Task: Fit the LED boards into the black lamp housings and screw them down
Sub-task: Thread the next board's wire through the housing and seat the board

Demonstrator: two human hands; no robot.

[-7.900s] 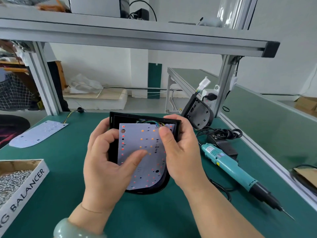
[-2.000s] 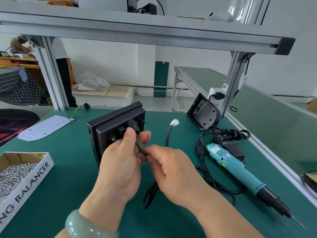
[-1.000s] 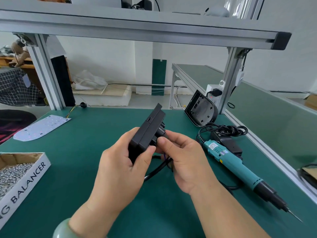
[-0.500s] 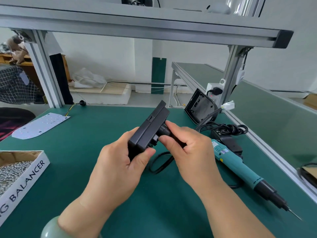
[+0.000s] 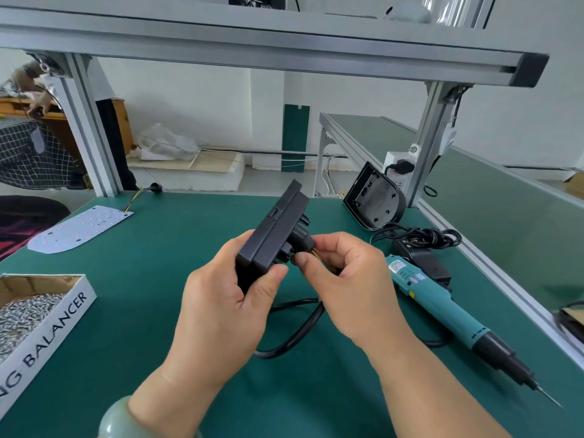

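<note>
Head view: the left grip [image 5: 227, 305] is closed around a black lamp housing [image 5: 268, 241], which it holds above the middle of the desk [image 5: 151, 295] with its edge and back turned to the camera. The open face points away, so I cannot tell whether an LED board sits inside. The right grip [image 5: 344, 286] pinches the coloured wires [image 5: 317, 252] where they leave a stub on the housing's back. A black cable [image 5: 294, 336] loops from under that hand down onto the desk.

The step in hand looks like dressing the wiring through the back, not screwing. The electric screwdriver [image 5: 442, 308] lies unheld toward the right edge. The box of screws [image 5: 31, 314] sits at the left edge with neither hand near it.

More units are left. A loose LED board [image 5: 80, 227] lies flat near the far left corner, its wires trailing toward the far edge. A second housing [image 5: 374, 200] leans near the post at the far right corner, its hollow side showing and no board in it. I judge the task to be at an early stage: no finished unit is in view, and at least this second pair remains to be fitted and fastened.
</note>
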